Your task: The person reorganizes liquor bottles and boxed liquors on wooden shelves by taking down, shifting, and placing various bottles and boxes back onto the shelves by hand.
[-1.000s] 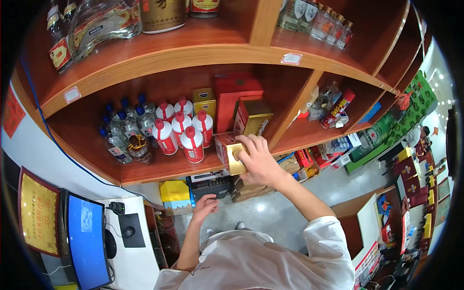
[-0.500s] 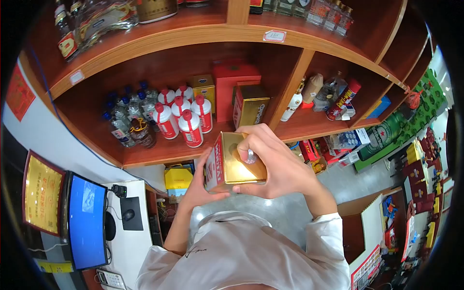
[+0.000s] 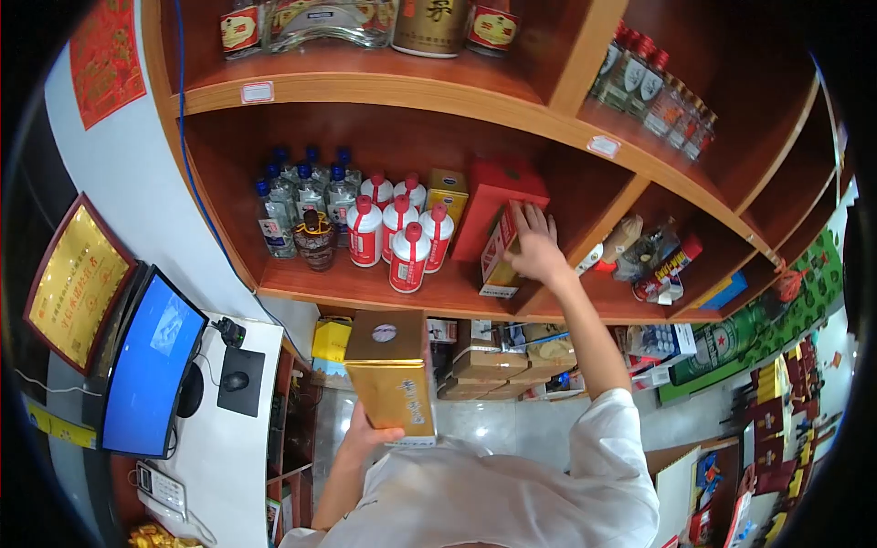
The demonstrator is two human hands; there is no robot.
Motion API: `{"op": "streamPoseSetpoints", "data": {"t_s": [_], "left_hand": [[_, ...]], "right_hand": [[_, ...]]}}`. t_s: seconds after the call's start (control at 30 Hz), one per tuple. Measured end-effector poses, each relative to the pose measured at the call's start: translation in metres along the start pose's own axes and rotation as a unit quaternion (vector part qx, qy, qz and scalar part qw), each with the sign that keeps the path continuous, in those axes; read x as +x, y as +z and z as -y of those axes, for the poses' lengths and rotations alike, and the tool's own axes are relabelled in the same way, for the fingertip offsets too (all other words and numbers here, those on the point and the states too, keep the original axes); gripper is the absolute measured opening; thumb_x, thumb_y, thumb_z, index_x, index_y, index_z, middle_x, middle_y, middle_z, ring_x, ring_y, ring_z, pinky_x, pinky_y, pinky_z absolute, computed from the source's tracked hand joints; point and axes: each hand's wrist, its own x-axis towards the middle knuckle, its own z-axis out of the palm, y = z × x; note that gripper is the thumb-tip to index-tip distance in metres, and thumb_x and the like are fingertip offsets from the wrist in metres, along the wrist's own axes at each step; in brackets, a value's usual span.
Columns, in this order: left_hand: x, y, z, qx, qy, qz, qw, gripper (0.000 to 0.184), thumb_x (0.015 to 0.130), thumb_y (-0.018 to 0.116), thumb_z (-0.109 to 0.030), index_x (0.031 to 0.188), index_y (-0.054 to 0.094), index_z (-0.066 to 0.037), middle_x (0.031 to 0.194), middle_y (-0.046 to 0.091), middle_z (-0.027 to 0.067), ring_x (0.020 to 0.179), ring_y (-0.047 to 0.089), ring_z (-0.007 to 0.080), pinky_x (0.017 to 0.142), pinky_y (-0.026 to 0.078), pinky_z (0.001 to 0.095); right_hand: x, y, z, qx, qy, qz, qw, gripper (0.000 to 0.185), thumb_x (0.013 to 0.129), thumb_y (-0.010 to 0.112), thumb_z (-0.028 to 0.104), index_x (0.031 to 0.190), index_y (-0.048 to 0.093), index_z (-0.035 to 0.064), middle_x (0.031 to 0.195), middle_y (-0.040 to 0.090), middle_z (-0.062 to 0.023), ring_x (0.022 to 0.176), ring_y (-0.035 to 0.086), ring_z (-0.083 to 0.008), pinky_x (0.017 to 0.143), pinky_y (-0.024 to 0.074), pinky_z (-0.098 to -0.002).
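Observation:
My left hand point(image 3: 365, 433) grips the bottom of a gold liquor box point(image 3: 393, 384) with a brown top and a round seal, held upright in front of the shelf. Up on the middle shelf, my right hand point(image 3: 539, 245) is on a second liquor box point(image 3: 499, 259), red and white on its visible side. Its fingers lie over the box's top edge and the thumb rests on its side. Behind that box stands a larger red box point(image 3: 502, 187). To the left are several white bottles with red caps point(image 3: 408, 258) and a small gold box point(image 3: 448, 190).
Blue-capped bottles point(image 3: 311, 194) and a dark brown bottle point(image 3: 315, 241) share the shelf. A wooden divider point(image 3: 614, 208) stands right of my right hand. Cardboard boxes point(image 3: 493, 361) sit below the shelf. At left is a white desk point(image 3: 219, 447) with a monitor point(image 3: 155, 365).
My right hand has left the gold box and moved to the box on the shelf. The left hand now holds the gold box alone, lower and further left. The view has shifted.

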Motion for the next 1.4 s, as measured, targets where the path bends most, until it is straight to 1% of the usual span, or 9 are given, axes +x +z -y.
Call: {"op": "streamPoseSetpoints", "data": {"t_s": [0.13,0.3,0.43,0.7,0.83,0.9,1.1,1.2,1.4], "left_hand": [[-0.021,-0.009,-0.022,-0.020,-0.004,-0.059,0.998,0.089,0.064,0.093,-0.013,0.140,0.049,-0.003,0.126,0.063,0.0054,0.115,0.061,0.0177,0.099,0.051,0.0351],[-0.030,-0.025,-0.036,0.000,-0.015,-0.095,0.995,0.086,0.064,0.093,-0.014,0.138,0.051,-0.003,0.123,0.064,0.0052,0.113,0.063,0.0176,0.098,0.051,0.0346],[-0.019,-0.037,-0.028,-0.020,-0.045,-0.071,0.996,0.085,0.064,0.093,-0.014,0.138,0.051,-0.002,0.122,0.064,0.0057,0.112,0.062,0.0177,0.097,0.052,0.0345],[0.013,-0.041,-0.005,-0.032,-0.130,-0.003,0.991,0.088,0.063,0.094,-0.016,0.138,0.049,-0.004,0.120,0.062,0.0054,0.107,0.063,0.0179,0.094,0.052,0.0343],[0.028,-0.039,0.005,0.035,-0.158,0.048,0.986,0.089,0.065,0.093,-0.014,0.141,0.047,-0.006,0.124,0.062,0.0053,0.110,0.063,0.0186,0.097,0.052,0.0351],[0.039,-0.020,0.004,0.071,-0.143,0.063,0.985,0.090,0.065,0.093,-0.013,0.142,0.046,-0.007,0.125,0.062,0.0053,0.113,0.063,0.0190,0.099,0.051,0.0357],[0.054,0.093,0.032,0.138,-0.152,0.150,0.967,0.093,0.068,0.091,-0.006,0.148,0.043,-0.007,0.137,0.058,0.0078,0.127,0.057,0.0229,0.110,0.044,0.0396],[0.048,0.155,0.086,0.181,-0.143,0.210,0.950,0.094,0.069,0.091,-0.007,0.148,0.043,-0.006,0.139,0.057,0.0078,0.128,0.056,0.0221,0.111,0.043,0.0397],[0.023,0.294,0.182,0.168,-0.240,0.324,0.899,0.098,0.070,0.092,-0.011,0.153,0.040,-0.005,0.147,0.053,0.0097,0.136,0.050,0.0234,0.115,0.038,0.0389]], "right_hand": [[-0.024,-0.038,0.022,-0.013,-0.002,0.024,1.000,0.104,0.067,0.087,0.028,0.155,0.037,0.0034,0.142,0.046,-0.0267,0.140,0.037,-0.0442,0.117,0.0280,-0.0598],[-0.057,-0.057,0.016,-0.035,-0.096,0.045,0.994,0.084,0.060,0.088,0.016,0.136,0.053,0.0184,0.151,0.032,-0.0275,0.140,0.034,-0.0454,0.115,0.0290,-0.0581],[-0.060,-0.057,0.020,-0.079,-0.105,0.017,0.991,0.077,0.058,0.083,0.005,0.129,0.055,0.0192,0.151,0.034,-0.0259,0.141,0.034,-0.0452,0.114,0.0302,-0.0580],[-0.108,-0.080,0.034,-0.014,-0.092,0.056,0.994,0.079,0.061,0.080,0.009,0.136,0.054,0.0169,0.136,0.049,-0.0198,0.132,0.043,-0.0407,0.117,0.0273,-0.0578],[-0.177,-0.139,0.047,0.163,0.000,0.047,0.985,0.081,0.066,0.085,0.022,0.140,0.052,0.0136,0.136,0.049,-0.0213,0.126,0.047,-0.0429,0.108,0.0382,-0.0537],[-0.220,-0.169,0.040,0.231,0.038,0.046,0.971,0.083,0.070,0.087,0.029,0.143,0.050,0.0130,0.136,0.048,-0.0223,0.122,0.049,-0.0426,0.105,0.0407,-0.0528],[-0.343,-0.239,0.028,0.218,-0.011,0.079,0.973,0.079,0.084,0.076,0.041,0.152,0.045,0.0157,0.136,0.048,-0.0247,0.112,0.051,-0.0392,0.099,0.0416,-0.0503],[-0.403,-0.264,0.015,0.190,-0.025,0.073,0.979,0.074,0.087,0.073,0.041,0.152,0.046,0.0163,0.136,0.048,-0.0240,0.112,0.051,-0.0381,0.098,0.0409,-0.0487],[-0.491,-0.296,-0.039,0.191,0.011,-0.005,0.981,0.065,0.083,0.076,0.037,0.141,0.058,0.0140,0.139,0.051,-0.0207,0.119,0.050,-0.0374,0.100,0.0398,-0.0491]]}}
